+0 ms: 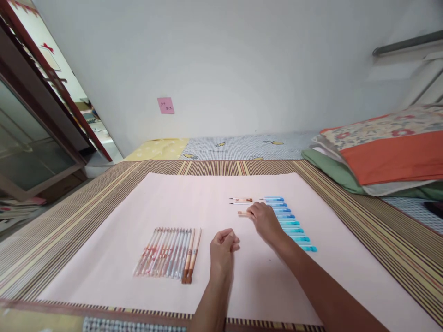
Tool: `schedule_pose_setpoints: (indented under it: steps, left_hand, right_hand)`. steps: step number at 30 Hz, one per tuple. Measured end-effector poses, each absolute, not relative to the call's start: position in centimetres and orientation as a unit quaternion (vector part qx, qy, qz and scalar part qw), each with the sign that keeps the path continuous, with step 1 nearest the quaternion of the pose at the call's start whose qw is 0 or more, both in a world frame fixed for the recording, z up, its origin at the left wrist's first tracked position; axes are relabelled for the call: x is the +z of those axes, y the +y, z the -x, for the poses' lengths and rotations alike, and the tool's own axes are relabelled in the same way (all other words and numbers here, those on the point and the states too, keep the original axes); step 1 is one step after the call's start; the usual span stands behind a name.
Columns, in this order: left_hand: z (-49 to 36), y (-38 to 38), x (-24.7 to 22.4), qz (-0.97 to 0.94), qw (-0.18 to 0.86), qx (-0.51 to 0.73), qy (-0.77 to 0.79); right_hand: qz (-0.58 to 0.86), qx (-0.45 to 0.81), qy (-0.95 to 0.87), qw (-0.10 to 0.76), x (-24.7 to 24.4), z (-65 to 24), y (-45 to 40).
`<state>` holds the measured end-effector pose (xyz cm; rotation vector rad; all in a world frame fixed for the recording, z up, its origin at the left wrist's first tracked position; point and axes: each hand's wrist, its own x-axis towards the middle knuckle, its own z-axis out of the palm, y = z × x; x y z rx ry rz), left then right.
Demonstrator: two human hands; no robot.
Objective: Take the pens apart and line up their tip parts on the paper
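Observation:
My right hand (265,219) is closed over the mat, gripping a short beige pen piece (244,213) whose tip points left. Just beyond it lie a beige and brown pen piece (244,199) with a dark point and a thin white refill (241,204). Beside that hand runs a column of blue to turquoise pens (299,230), partly covered by the hand and forearm. My left hand (222,246) hovers nearer to me with curled fingers pressed together; anything inside is hidden. To its left are two beige pens with brown ends (190,258), alongside a row of clear, patterned pens (164,251).
A pale pink sheet (114,258) covers much of the striped mat (104,203). Folded orange and green cloths (387,159) are piled at the right. Behind stands a white wall (242,69) with a pink note (165,105); a glass-paned door (31,138) is at left.

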<state>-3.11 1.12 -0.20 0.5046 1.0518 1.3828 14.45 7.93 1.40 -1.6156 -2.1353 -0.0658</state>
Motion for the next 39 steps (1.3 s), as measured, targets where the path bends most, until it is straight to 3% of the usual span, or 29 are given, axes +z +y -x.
schedule_pose_setpoints:
  steps: [4,12,39]
  left_hand:
    - [3.0,1.2,-0.5,-0.224,0.616,0.600,0.459]
    - [2.9,1.1,-0.5,-0.224,0.624,0.595,0.454]
    - [2.9,1.0,-0.3,-0.230,0.621,0.587,0.465]
  right_hand:
    - [0.625,-0.050,-0.766,0.138,1.4,-15.0,10.8]
    - [0.612,-0.072,-0.781,0.100,0.9,-14.3,12.7]
    - [0.600,-0.107,-0.787,0.089,0.2,-14.2,13.5]
